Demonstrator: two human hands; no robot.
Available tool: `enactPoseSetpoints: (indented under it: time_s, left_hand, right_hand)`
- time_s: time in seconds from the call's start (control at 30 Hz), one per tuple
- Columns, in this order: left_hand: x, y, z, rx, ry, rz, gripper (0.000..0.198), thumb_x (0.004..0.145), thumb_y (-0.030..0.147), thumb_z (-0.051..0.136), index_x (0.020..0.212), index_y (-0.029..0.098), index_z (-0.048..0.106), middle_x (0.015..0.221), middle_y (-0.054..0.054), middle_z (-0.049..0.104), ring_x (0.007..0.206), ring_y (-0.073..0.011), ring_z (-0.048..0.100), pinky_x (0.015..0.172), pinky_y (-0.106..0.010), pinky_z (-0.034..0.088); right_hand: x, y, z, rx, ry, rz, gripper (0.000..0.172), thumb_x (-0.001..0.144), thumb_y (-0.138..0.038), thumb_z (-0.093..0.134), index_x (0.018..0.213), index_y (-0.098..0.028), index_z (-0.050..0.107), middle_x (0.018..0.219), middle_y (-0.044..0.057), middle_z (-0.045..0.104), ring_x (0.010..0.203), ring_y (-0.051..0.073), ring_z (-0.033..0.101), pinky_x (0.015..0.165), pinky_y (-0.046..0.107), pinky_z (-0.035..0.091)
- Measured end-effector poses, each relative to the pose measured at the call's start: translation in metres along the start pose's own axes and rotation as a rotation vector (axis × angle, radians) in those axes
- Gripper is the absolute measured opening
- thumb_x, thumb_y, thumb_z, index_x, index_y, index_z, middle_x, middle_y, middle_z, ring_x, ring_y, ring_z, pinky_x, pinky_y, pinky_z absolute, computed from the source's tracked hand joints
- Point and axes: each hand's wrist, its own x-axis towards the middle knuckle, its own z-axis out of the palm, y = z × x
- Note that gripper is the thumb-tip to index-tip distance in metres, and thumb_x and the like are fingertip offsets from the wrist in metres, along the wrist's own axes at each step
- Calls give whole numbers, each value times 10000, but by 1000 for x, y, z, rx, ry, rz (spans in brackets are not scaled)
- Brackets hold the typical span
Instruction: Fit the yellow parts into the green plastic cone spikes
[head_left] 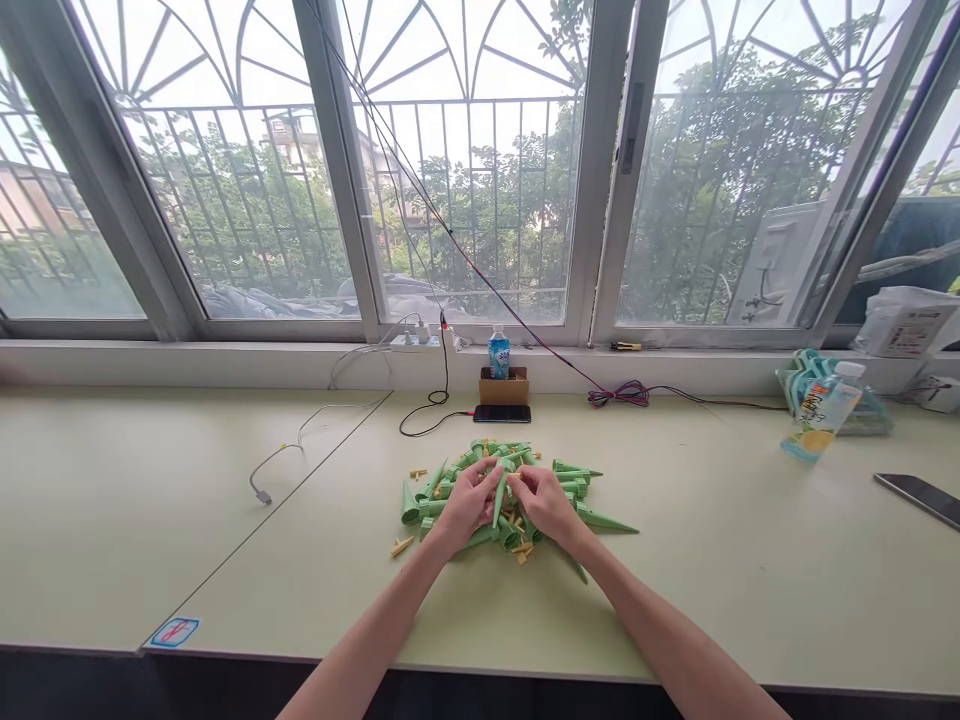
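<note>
My left hand point(470, 505) is closed on a green plastic watering spike point(499, 500), its tapered tip pointing down toward me. Beside it, my right hand point(546, 500) pinches a small yellow valve piece point(515, 478) against the upper part of that spike; how far the piece sits in the spike is hidden by the fingers. Under and around both hands lies a heap of similar green spikes point(611, 522), with yellow T-shaped valves point(402, 547) scattered among them and at the edges.
Behind the heap, a black phone point(502, 414) lies before a cardboard box point(514, 390) and a blue-labelled bottle point(499, 352). A juice bottle point(823, 412), a teal basket point(862, 415) and another phone point(919, 498) are at right. A white cable point(262, 494) lies left.
</note>
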Motion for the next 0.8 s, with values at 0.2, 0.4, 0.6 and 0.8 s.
enactPoseSetpoints:
  time_s: [0.2, 0.4, 0.6, 0.8]
  left_hand:
    - [-3, 2, 2, 119, 39, 103, 567, 766, 540, 667, 1166, 164, 525, 523, 60, 523, 324, -37, 315, 319, -172, 274]
    - [-3, 2, 5, 193, 33, 236, 525, 790, 543, 626, 1143, 170, 521, 580, 35, 549, 353, -70, 402, 309, -179, 300]
    - [-2, 1, 6, 180, 27, 217, 534, 793, 537, 627, 1163, 169, 513, 584, 40, 534, 359, -65, 384, 310, -176, 307]
    - [-2, 1, 3, 188, 17, 163, 551, 802, 543, 620, 1191, 161, 539, 551, 50, 496, 353, -64, 368, 309, -183, 335]
  right_hand:
    - [-1, -2, -1, 160, -51, 92, 405, 878, -508, 503, 621, -196, 475, 431, -62, 382, 386, 89, 311, 398, 234, 244]
    - [1, -5, 1, 428, -100, 230, 416, 813, -569, 567, 631, -217, 441, 414, -100, 301, 319, 65, 239, 313, 224, 199]
    - [0, -6, 1, 454, -79, 225, 423, 802, -560, 597, 625, -211, 437, 430, -92, 338, 312, 58, 266, 299, 216, 211]
    - [1, -7, 3, 303, -34, 154, 433, 829, -561, 565, 610, -201, 467, 408, -73, 372, 324, 73, 305, 330, 229, 232]
